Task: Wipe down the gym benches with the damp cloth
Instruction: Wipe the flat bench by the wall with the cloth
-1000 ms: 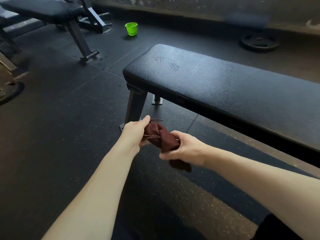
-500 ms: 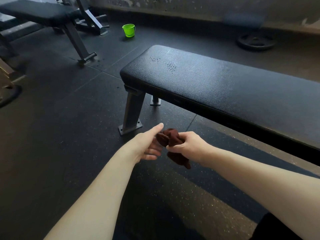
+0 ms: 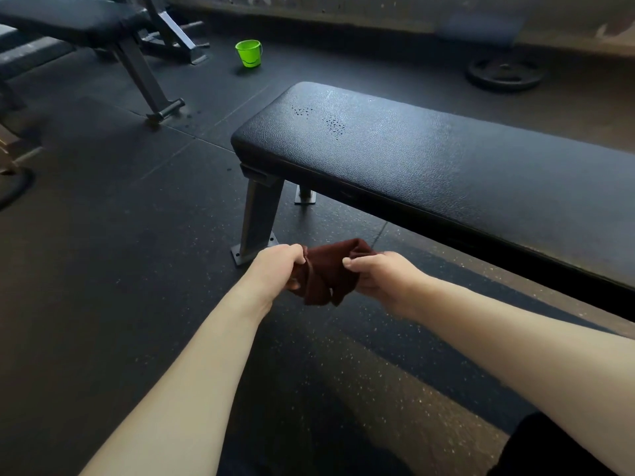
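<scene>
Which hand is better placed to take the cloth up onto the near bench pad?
Probably the right hand: both grip the cloth, but it sits nearer the front edge of the bench pad, while the left hand is out by the bench leg.

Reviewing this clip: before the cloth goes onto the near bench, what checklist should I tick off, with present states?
1. Grip on cloth: ok, left hand and right hand both hold it.
2. Cloth opened flat: not ok, bunched between the hands.
3. Cloth touching near bench: not ok, held lower, in front of it.
4. Target droplets in view: ok, on the bench top near its left end in the picture.
5. Cloth dampness: cannot tell.
</scene>
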The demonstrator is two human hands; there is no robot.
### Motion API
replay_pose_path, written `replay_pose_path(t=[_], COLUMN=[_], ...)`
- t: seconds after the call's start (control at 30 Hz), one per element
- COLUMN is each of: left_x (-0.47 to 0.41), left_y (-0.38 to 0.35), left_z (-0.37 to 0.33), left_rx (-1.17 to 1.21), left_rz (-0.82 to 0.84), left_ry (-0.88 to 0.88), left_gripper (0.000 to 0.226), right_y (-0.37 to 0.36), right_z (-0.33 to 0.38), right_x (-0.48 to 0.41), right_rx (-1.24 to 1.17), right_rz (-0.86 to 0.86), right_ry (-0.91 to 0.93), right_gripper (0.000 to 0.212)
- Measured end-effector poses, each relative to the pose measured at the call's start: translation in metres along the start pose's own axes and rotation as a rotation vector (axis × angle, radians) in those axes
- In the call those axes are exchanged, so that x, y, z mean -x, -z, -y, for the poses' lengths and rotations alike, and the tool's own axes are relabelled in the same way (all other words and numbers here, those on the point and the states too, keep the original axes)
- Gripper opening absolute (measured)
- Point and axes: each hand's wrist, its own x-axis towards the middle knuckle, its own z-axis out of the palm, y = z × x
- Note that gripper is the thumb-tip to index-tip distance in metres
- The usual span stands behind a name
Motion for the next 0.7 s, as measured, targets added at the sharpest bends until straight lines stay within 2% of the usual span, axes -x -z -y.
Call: replay_pose_path(t=[0.07,0.17,0.27,0.33,0.47,0.57,0.7], left_x=[0.001,0.002,0.001,0.002,0.001,0.000,0.000], left_y=[0.000,-0.003,-0.007,-0.006,0.000,0.004,0.008], left_z=[0.000,0.004,0.008,0.008,0.011,0.014,0.014], left_rx=[0.023,-0.084,-0.167,-0.229,-0.480,-0.559,-0.577], left_rz=[0.043,0.121,0.080,0.051,0.027,-0.002,-0.057], left_ry=[0.009,-0.022,-0.067,-0.068,-0.107,-0.132,-0.159], left_gripper=[0.032,0.050,0.021,0.013,0.013,0.022,0.031], right_y=[-0.001,-0.003,-0.002,-0.001,0.004,0.008,0.009], right_z=[0.001,0.006,0.005,0.004,0.005,0.004,0.003], right_x=[0.002,0.009,0.007,0.004,0.007,0.007,0.005], right_rx=[-0.058,-0.048,0.038,0.055,0.191,0.319,0.329], right_rz=[0.005,0.043,-0.024,-0.102,-0.221,-0.233,-0.235], right_ry=[-0.028,-0.035,-0.078,-0.124,-0.144,-0.147,-0.153], right_gripper=[0.034,0.037,0.042,0.039,0.012,0.012,0.012])
